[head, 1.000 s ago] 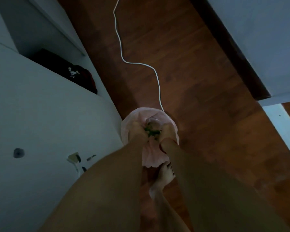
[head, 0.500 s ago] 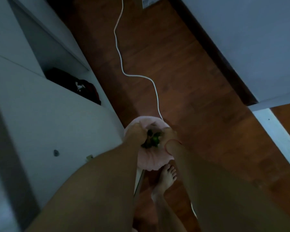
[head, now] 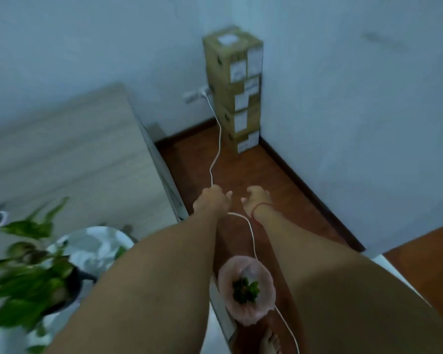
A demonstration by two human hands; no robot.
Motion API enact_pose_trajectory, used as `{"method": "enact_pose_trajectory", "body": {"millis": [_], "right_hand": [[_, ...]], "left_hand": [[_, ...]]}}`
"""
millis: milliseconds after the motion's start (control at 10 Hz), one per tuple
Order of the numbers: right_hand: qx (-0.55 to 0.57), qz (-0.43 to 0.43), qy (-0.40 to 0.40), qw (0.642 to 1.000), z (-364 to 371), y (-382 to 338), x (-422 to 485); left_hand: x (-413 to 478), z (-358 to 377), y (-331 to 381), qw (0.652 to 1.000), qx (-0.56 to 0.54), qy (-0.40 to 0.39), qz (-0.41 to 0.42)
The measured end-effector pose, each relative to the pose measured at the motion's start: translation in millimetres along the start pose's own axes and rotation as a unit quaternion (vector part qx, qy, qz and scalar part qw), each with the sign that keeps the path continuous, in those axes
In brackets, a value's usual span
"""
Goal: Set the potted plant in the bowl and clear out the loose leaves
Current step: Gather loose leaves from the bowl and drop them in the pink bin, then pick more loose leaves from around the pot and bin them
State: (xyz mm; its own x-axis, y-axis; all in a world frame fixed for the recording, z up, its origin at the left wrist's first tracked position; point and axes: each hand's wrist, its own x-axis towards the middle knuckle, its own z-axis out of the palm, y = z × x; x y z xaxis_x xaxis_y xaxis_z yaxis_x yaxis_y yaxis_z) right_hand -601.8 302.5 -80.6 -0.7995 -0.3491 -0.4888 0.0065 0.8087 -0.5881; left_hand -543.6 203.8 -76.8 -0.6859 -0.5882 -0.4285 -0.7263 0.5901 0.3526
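Loose green leaves (head: 245, 290) lie inside a pink plastic bag (head: 246, 290) on the wooden floor, between my forearms. My left hand (head: 211, 200) and my right hand (head: 257, 201) are raised in front of me, well away from the bag, fingers loosely curled and holding nothing. A red string circles my right wrist. At the lower left the potted plant (head: 23, 272) with long green leaves stands in a dark pot inside a white bowl (head: 95, 245) on the pale tabletop; this part is blurred.
A white cable (head: 216, 149) runs from a wall socket (head: 197, 94) across the floor past the bag. Stacked cardboard boxes (head: 234, 90) fill the far corner. A pale wooden table (head: 62, 154) is on the left. My bare foot (head: 269, 341) stands below the bag.
Both hands let go of the leaves in the pink bag and rose away from it. My head lifted, bringing the wall, boxes, table and plant into view.
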Motion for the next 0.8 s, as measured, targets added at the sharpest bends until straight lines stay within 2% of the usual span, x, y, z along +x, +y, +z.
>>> {"method": "enact_pose_trajectory", "body": {"millis": [100,200,300,400,500,600,800], "right_hand": [[0.002,-0.061,0.037,0.997,-20.4,-41.7,-54.0],[-0.012,-0.101,0.043,0.994,-27.6,-80.0,-101.2],[-0.031,-0.135,0.041,0.989,-12.9,-105.4,-154.8],[-0.045,-0.156,0.041,0.986,2.0,-117.7,-198.8],[-0.060,-0.169,0.024,0.984,24.7,-121.3,-238.4],[-0.083,-0.177,0.002,0.981,57.2,-116.8,-272.4],[-0.113,-0.189,-0.041,0.975,119.2,-104.3,-311.3]], "left_hand": [[-37.5,-55.3,-10.9,0.998,-0.034,0.056,0.014],[-76.4,-95.3,-32.5,0.992,-0.065,0.107,0.002],[-145.3,-128.5,-54.1,0.990,-0.052,0.129,-0.005],[-204.4,-140.2,-79.6,0.984,-0.116,0.130,-0.032],[-226.0,-136.8,-113.6,0.972,-0.157,0.169,-0.050],[-262.8,-125.0,-151.0,0.969,-0.165,0.179,-0.043],[-296.6,-101.6,-213.7,0.966,-0.180,0.162,-0.084]]}}
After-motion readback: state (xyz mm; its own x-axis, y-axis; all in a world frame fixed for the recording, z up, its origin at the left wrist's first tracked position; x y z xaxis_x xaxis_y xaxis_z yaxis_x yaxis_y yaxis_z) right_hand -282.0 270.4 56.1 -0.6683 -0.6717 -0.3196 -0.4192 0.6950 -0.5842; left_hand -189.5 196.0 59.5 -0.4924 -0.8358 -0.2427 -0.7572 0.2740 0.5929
